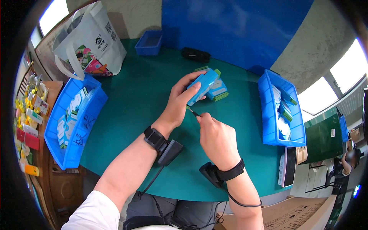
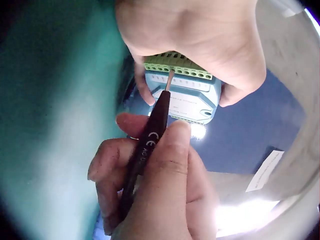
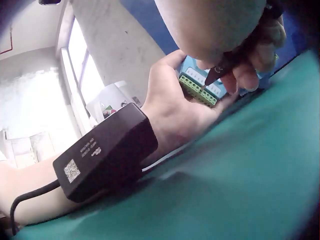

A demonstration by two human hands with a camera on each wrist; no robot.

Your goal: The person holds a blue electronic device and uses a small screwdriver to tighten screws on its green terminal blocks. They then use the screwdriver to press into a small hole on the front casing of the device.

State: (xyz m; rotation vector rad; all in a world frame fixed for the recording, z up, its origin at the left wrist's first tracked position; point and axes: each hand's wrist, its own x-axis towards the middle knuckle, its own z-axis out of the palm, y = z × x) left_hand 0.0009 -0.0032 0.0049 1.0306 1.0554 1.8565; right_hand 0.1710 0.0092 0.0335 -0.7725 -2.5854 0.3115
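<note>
- Left hand (image 1: 178, 103) has its fingers curled round a blue module (image 1: 203, 85), thumb on the side face. It holds the module tilted over the middle of the green table (image 1: 130, 96).
- Right hand (image 1: 218, 138) is just below the left hand and pinches a black screwdriver (image 1: 194, 113), thumb and fingers closed on the handle.
- Screwdriver tip touches the green terminal strip (image 2: 177, 67) on the module's edge. This is clear in both wrist views, but which screw slot cannot be told.
- Second module (image 1: 219, 91), blue with a green strip, lies on the table just behind the held one.
- Right bin (image 1: 264, 111), blue, is near the right hand's side and holds white-blue modules and green parts.
- Left bin (image 1: 82, 134), blue, is well apart on the other side and holds boxed modules.
- White device (image 1: 287, 166) lies at the table edge, just beside the right bin's near end.
- Far side of the table: small blue tray (image 1: 149, 44), black object (image 1: 195, 54), white bag (image 1: 90, 38) at the left corner.
</note>
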